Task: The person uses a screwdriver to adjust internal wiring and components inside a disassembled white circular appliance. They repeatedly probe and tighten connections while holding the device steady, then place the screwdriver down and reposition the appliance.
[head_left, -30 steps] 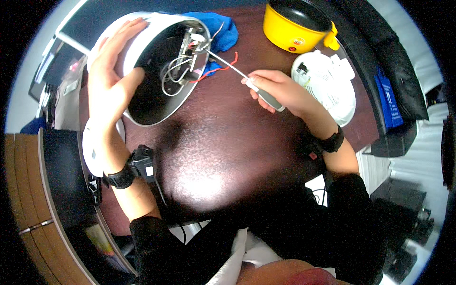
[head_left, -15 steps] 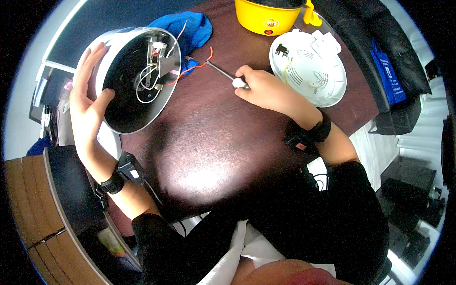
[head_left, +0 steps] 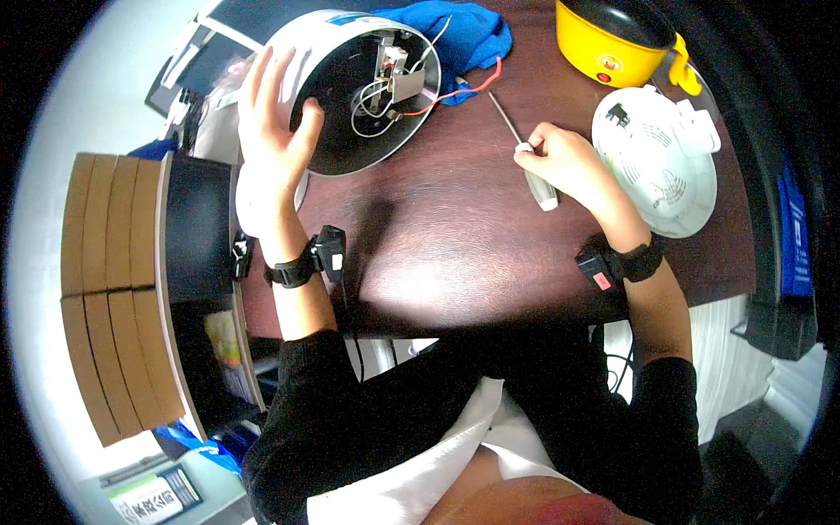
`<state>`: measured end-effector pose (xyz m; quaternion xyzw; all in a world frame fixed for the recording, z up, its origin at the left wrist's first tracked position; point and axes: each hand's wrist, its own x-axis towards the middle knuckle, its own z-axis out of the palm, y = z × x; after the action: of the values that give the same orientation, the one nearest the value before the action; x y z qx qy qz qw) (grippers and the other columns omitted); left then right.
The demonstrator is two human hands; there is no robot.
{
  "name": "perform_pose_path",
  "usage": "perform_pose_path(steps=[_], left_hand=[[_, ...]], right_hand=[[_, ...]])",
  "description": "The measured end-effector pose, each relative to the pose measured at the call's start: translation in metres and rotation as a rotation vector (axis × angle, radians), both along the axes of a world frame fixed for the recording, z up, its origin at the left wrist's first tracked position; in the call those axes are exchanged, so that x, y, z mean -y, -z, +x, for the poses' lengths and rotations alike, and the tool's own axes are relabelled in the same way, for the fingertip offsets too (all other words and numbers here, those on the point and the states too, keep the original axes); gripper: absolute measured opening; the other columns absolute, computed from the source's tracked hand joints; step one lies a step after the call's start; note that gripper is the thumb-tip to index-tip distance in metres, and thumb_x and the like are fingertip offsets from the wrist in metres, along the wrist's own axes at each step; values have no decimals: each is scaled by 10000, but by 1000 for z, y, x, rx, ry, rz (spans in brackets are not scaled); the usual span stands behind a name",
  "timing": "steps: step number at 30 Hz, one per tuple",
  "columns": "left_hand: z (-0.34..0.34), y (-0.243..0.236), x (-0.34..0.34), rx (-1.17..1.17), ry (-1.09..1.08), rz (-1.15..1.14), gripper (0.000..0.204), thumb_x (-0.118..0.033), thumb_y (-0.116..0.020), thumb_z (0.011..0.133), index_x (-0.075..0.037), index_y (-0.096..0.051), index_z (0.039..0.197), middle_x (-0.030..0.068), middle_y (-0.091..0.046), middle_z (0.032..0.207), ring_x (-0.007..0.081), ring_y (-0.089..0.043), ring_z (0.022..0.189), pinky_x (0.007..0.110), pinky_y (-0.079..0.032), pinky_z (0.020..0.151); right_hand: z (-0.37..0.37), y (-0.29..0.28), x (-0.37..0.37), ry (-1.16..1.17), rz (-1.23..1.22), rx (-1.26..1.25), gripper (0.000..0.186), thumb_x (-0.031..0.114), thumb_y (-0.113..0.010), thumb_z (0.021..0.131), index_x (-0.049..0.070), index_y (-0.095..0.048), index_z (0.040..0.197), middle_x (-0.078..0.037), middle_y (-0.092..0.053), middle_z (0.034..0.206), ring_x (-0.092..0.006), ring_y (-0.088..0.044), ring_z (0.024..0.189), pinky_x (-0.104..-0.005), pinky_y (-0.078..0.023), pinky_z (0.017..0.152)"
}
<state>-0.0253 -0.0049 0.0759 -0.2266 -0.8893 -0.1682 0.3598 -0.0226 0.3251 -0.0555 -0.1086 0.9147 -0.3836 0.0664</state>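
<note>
A white cylindrical appliance housing (head_left: 312, 42) lies on its side, its dark open end toward me. Inside are a metal bracket (head_left: 408, 86), white wires and a red wire (head_left: 477, 88) that trails out over the rim. My left hand (head_left: 273, 144) is at the housing's left edge, fingers stretched and spread along the outer wall, thumb by the rim; firm contact cannot be made out. My right hand (head_left: 567, 162) pinches a screwdriver (head_left: 540, 189) near its collar. The clear-grey handle sticks out below the fingers, and the thin shaft points up-left toward the red wire.
Right of my right hand lies a round white plastic base (head_left: 652, 188). Behind it stands a yellow pot (head_left: 612, 54) with a yellow handle. A blue cloth (head_left: 477, 35) is bunched beside the housing. Brown boxes (head_left: 114, 227) are stacked left of the brown table (head_left: 437, 236).
The whole view has shifted, so things sit farther right in the picture. The screwdriver's handle now shows below my right fingers; before, the hand covered it. My left fingers look more spread.
</note>
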Motion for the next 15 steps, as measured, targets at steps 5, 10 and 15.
perform_pose_path(steps=[5,10,15], left_hand=[[29,28,19,40,-162,-18,629,-117,-625,820,-159,-496,1434,139,-451,1499,320,-498,1336,398,-461,1049],[47,44,29,-37,-224,52,667,-25,-617,783,-129,-488,1429,151,-474,1455,314,-521,1295,402,-476,1014],[57,50,42,111,-298,267,678,70,-557,784,-100,-458,1433,130,-447,1402,273,-469,1293,436,-460,1019]], right_hand=[[0,5,-1,-8,11,-15,387,375,-700,836,-5,-668,899,-238,-686,801,-394,-693,814,-460,-540,768],[-3,13,0,-17,37,-75,360,347,-696,870,-8,-648,912,-183,-675,757,-313,-678,721,-402,-525,694],[-4,9,-1,-29,36,-46,367,348,-685,879,-16,-648,919,-191,-677,763,-320,-682,729,-405,-525,697]])
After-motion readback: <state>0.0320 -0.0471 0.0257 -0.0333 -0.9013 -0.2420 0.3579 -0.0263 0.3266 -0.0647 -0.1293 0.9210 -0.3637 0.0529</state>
